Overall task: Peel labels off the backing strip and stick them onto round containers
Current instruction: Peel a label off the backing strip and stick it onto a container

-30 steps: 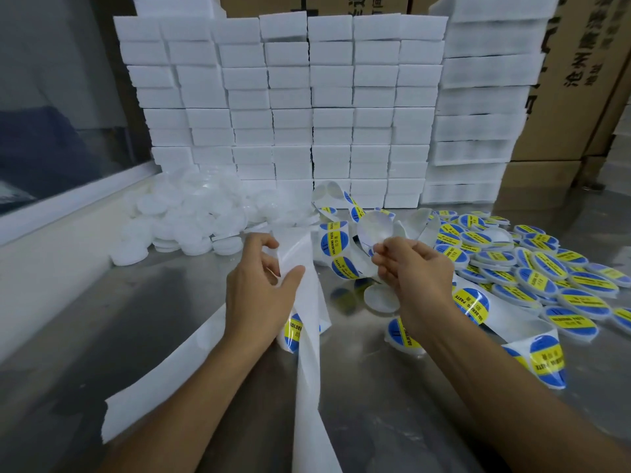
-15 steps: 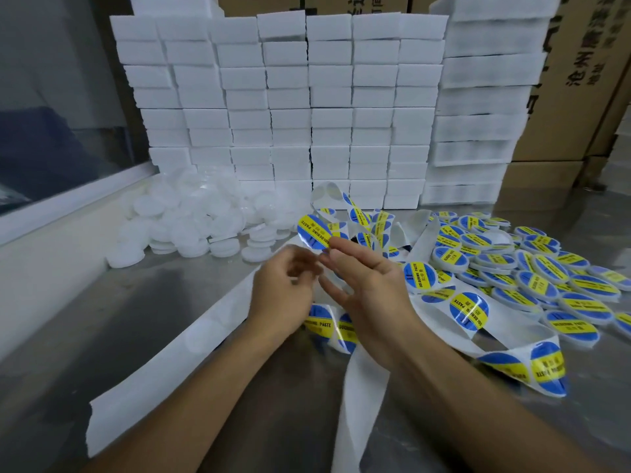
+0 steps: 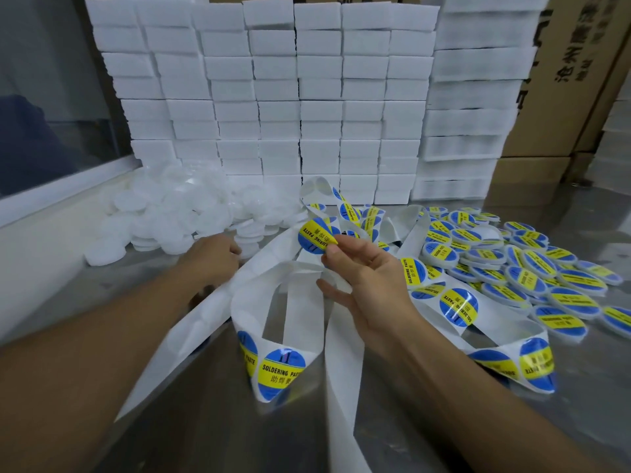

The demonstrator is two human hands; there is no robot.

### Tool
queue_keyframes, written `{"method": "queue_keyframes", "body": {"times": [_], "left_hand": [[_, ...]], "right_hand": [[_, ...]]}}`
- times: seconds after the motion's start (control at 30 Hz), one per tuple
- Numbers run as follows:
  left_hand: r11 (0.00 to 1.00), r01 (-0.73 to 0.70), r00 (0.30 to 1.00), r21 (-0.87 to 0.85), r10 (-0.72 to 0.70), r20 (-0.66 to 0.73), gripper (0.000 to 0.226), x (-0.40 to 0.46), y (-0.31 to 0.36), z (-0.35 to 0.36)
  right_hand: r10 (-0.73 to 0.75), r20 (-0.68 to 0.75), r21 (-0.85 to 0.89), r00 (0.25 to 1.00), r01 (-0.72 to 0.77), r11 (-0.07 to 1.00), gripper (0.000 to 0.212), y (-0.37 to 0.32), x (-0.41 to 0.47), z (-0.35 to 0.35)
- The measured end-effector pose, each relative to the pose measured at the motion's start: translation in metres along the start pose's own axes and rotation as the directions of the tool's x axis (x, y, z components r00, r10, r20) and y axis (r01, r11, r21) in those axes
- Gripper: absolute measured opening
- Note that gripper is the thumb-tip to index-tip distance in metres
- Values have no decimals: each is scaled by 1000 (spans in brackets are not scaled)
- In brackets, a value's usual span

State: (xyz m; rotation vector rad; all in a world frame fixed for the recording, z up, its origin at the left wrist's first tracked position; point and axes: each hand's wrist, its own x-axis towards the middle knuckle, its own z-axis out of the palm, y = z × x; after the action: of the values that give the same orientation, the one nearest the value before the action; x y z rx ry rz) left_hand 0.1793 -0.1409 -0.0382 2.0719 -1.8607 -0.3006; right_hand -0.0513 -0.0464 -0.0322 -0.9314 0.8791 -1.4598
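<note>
Nearest the camera, on the steel counter (image 3: 177, 431), loops of white backing strip (image 3: 341, 370) lie tangled, some stretches bare, others still carrying blue-and-yellow labels; one unpeeled label (image 3: 280, 372) sits on the near fold.

Right hand (image 3: 370, 285): held above the strip, palm turned toward the camera. Thumb and forefinger pinch one edge of a peeled label (image 3: 316, 237), which stands free of the backing and sticks up and to the left of the fingertips. Remaining fingers loosely curled, touching nothing visible.

Left hand (image 3: 213, 252): reached forward and left, at the near edge of the pile of plain white round containers (image 3: 177, 213). Its fingers are turned away from the camera and blurred; cannot tell whether they are curled on a container or merely touching one.

Key relation: the blank containers lie left of the held label, beyond the left hand and well apart from the right. Left hand is clearly the nearer one to them. Judgement: the left hand needs to fetch a container across to the right, flat face up toward the sticky side of the label.

Right side, farther out: heap of labelled containers (image 3: 532, 268), finished, flat and overlapping.

Far back: wall of stacked white boxes (image 3: 290, 97); brown cartons (image 3: 573, 80) behind at right.
</note>
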Motion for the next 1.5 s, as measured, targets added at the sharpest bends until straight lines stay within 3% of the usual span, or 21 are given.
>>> {"method": "queue_keyframes", "body": {"times": [0.07,0.23,0.43,0.57,0.77,0.93,1.03,1.2,1.27,1.33,1.43,1.5], "left_hand": [[1000,-8,1000,-2,8,-20,18,-1,2,-1],[997,12,994,-80,-20,-106,35,-5,6,0],[993,58,976,-104,-78,-204,35,-11,7,1],[993,55,922,-107,-91,-375,39,-19,15,0],[959,-262,798,-104,155,-583,38,-60,48,-1],[773,-524,773,-357,255,-581,36,-107,75,0],[755,-582,732,-302,325,-599,40,-122,77,9],[774,-626,656,-96,456,-601,38,-128,74,21],[758,-637,672,-140,458,-582,40,-128,72,23],[704,-593,755,-391,317,-574,35,-132,74,22],[410,-329,937,-851,30,-348,23,-132,80,17],[225,-172,983,-959,-29,-183,17,-130,79,16]], "right_hand": [[4,7,-11,1000,-4,1000,11,-1,0,0],[6,8,-23,1000,-6,1000,10,-3,1,-2],[-2,47,-31,999,4,1000,16,-4,0,-2],[-7,31,-34,999,8,999,11,-5,0,-3],[-36,41,-20,999,37,999,23,-8,-1,-2],[-51,99,-13,994,52,999,42,-7,-2,-3],[-65,169,6,983,65,998,44,-6,-4,-2],[-108,127,-24,986,112,993,44,-3,-5,-2],[-110,128,-22,986,114,993,44,-4,-5,-2],[-113,136,-38,984,119,992,44,-4,-5,-2],[-115,145,-79,983,127,989,44,-5,-6,-2],[-116,157,-97,981,132,986,44,-5,-7,-2]]}}
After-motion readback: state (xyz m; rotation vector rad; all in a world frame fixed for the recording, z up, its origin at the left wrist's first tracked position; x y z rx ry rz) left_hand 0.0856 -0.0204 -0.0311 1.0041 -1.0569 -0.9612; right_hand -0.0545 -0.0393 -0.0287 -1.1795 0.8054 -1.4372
